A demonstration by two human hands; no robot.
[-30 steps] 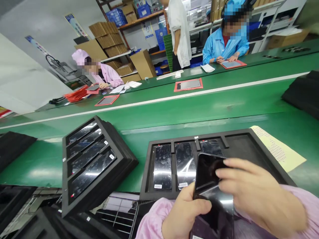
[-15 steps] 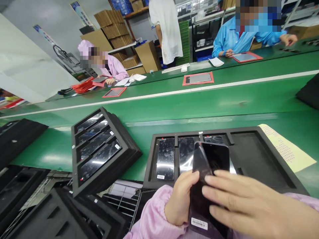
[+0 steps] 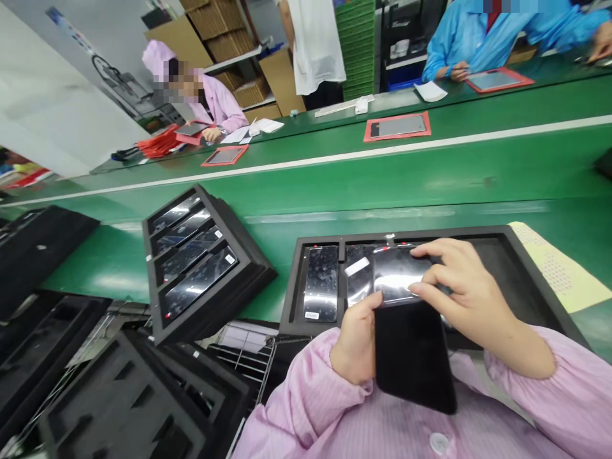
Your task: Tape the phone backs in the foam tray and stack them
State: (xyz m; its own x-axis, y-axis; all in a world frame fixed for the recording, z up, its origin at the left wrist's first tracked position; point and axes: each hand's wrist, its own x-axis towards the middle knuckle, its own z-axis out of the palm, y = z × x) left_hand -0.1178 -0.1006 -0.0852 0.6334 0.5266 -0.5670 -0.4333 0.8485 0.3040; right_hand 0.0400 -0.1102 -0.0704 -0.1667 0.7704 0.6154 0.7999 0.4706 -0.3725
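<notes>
My left hand point(image 3: 356, 335) grips a phone screen point(image 3: 414, 360) by its left edge, the thumb near the upper corner. The screen's lower part is bare, glossy black. A clear protective film point(image 3: 396, 271) stands folded back at its upper end and catches bright light. My right hand point(image 3: 456, 280) pinches the film's right side, fingers bent. A white label point(image 3: 357, 266) shows left of the film, over the tray; whether it sits on the film I cannot tell. Below lies a black foam tray point(image 3: 540, 280) with more screens, one point(image 3: 321, 280) plainly visible in its left slot.
To the left, stacked foam trays point(image 3: 253, 268) hold several screens. More trays point(image 3: 119, 395) lie on a wire rack point(image 3: 241, 357) at lower left. A yellow sticker sheet point(image 3: 561, 268) rests at right. Across the green bench point(image 3: 430, 172), co-workers sit near red-backed screens point(image 3: 399, 126).
The film has been lifted off the lower screen and folded upward. My right hand has moved from flat over the screen to a pinch at its top. The view has tilted down.
</notes>
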